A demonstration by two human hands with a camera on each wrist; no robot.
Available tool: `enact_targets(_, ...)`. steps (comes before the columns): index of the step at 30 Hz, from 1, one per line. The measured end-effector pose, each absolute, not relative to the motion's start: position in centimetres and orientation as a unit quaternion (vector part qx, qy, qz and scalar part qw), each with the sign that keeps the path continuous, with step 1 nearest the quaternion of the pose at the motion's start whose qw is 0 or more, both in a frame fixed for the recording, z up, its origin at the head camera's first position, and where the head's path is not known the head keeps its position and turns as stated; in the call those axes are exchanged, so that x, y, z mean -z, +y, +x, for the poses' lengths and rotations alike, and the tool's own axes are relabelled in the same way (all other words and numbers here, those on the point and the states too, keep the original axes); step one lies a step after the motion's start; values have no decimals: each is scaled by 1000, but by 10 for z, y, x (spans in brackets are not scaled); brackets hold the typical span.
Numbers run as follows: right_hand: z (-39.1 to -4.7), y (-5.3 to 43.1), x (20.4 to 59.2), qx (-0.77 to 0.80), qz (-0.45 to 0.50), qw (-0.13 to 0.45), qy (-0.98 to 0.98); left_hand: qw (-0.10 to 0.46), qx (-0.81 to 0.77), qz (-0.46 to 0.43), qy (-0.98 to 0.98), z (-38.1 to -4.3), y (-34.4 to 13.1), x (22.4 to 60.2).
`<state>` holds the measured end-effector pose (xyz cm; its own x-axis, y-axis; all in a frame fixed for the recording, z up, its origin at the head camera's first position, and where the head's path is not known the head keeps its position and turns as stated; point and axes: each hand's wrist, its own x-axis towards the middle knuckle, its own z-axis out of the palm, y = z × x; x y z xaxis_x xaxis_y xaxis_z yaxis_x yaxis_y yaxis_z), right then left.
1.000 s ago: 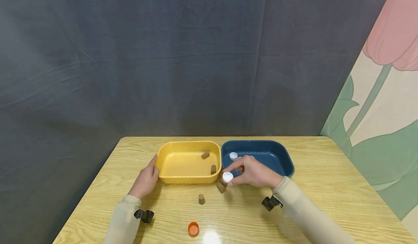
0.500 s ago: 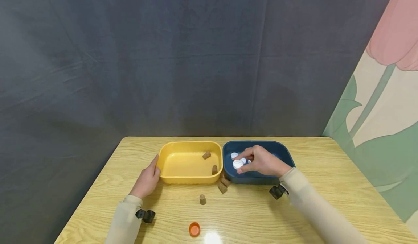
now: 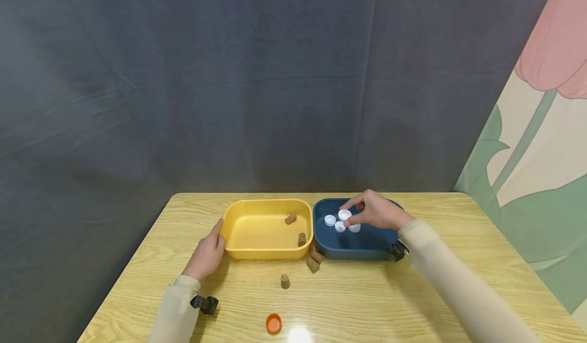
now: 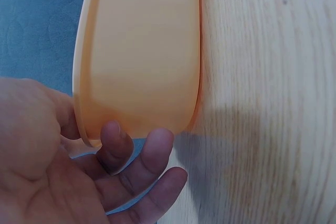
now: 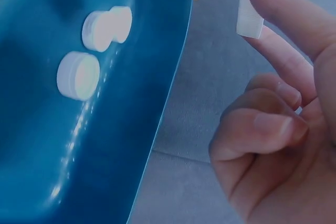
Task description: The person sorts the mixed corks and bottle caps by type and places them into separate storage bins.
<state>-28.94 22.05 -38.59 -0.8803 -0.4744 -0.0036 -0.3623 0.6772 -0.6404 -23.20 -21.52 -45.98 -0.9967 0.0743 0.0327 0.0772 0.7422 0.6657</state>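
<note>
My left hand (image 3: 206,254) grips the left end of a yellow tray (image 3: 249,231). In the left wrist view the thumb is at the rim and the fingers curl against the outer wall (image 4: 139,85). Above the blue tray (image 3: 353,255), my right hand (image 3: 378,210) pinches a white bottle cap (image 3: 345,214) between thumb and index finger. Its other fingers are curled in, as the right wrist view shows around the pinched cap (image 5: 250,17). Three more white caps (image 3: 329,220) lie in the blue tray. Two brown corks (image 3: 291,218) lie toward the yellow tray's right side.
The trays stand side by side at the back of the wooden table (image 3: 229,307). A few corks (image 3: 313,265) lie just in front of where they meet, and a single cork (image 3: 285,282) stands nearer. An orange cap (image 3: 273,323) lies near the front. A dark curtain (image 3: 275,103) hangs behind.
My right hand has carried the white cap from in front of the trays, right and back, over the blue tray. The left hand keeps its grip on the yellow tray.
</note>
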Motion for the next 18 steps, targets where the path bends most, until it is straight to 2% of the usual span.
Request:
enact_targets(13,-308,227,391,299,-222,93,923,-1,363,-41,-931,-231,-215,460)
enact_targets(18,-313,228,393,283,-216,112,928,1,361,-42,-931,-232,-215,459)
